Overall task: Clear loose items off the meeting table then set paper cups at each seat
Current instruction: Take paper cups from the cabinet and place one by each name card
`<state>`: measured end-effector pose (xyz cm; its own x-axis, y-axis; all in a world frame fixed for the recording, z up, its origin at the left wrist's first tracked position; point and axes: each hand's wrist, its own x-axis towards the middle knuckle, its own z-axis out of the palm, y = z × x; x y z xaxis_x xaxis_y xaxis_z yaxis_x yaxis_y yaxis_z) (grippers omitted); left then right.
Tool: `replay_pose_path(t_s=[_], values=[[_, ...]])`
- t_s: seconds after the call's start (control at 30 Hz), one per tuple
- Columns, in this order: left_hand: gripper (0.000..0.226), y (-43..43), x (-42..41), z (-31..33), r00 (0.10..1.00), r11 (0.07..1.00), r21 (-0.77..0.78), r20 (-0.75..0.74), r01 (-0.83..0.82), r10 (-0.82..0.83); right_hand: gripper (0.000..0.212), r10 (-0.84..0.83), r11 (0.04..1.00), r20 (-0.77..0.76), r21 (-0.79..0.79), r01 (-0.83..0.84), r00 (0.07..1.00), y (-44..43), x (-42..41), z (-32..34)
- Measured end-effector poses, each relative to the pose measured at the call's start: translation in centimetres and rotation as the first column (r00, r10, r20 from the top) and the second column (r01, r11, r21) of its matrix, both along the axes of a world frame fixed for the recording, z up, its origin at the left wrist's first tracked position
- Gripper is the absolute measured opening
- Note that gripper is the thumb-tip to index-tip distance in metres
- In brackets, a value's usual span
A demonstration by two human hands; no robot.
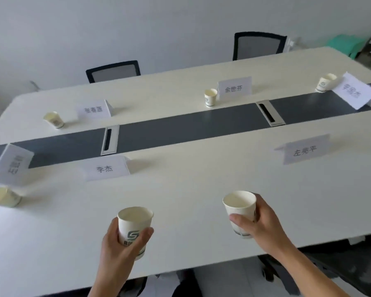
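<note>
My left hand [121,247] grips a white paper cup [135,221] with a grey logo, upright above the near edge of the white meeting table [191,185]. My right hand [259,224] holds a second paper cup [240,205], also upright, over the table to the right. Other paper cups stand on the table: one at the far left [54,120], one at the far middle [210,97], one at the far right [326,82], and one at the near left edge [3,197].
Folded paper name cards stand at the seats: near middle [107,169], near right [304,151], left end [12,165], far left [93,109], far middle [234,88], right end [354,91]. A dark centre strip [180,129] has two cable hatches. Two black chairs [114,70] sit behind the table.
</note>
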<state>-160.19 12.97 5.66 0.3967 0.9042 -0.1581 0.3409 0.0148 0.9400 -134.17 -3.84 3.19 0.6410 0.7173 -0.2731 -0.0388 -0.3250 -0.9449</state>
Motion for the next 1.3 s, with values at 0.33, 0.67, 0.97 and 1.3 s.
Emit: replay_pose_path(t_s=[0.33, 0.67, 0.97, 1.3], values=[[0.036, 12.2, 1.1, -1.5, 0.989, 0.990, -0.011, 0.053, -0.139, 0.140, 0.060, 0.068, 0.997, 0.027, -0.035, -0.067, 0.997, 20.5, 2.5, -2.8], [0.054, 20.0, -0.3, -4.1, 0.980, 0.974, -0.104, -0.006, -0.199, 0.200, 0.066, 0.202, 0.966, 0.143, -0.193, -0.173, 0.969, 38.3, 2.4, -8.7], [0.053, 23.8, -1.5, -7.4, 0.966, 0.949, -0.191, -0.110, -0.252, 0.235, 0.073, 0.251, 0.934, 0.222, -0.312, -0.175, 0.942, 44.9, 1.5, -14.2], [0.051, 26.2, 2.1, -7.4, 0.995, 0.984, -0.166, -0.083, -0.070, 0.057, 0.096, 0.329, 0.904, 0.214, -0.354, -0.241, 0.920, 44.2, 1.9, -15.0]])
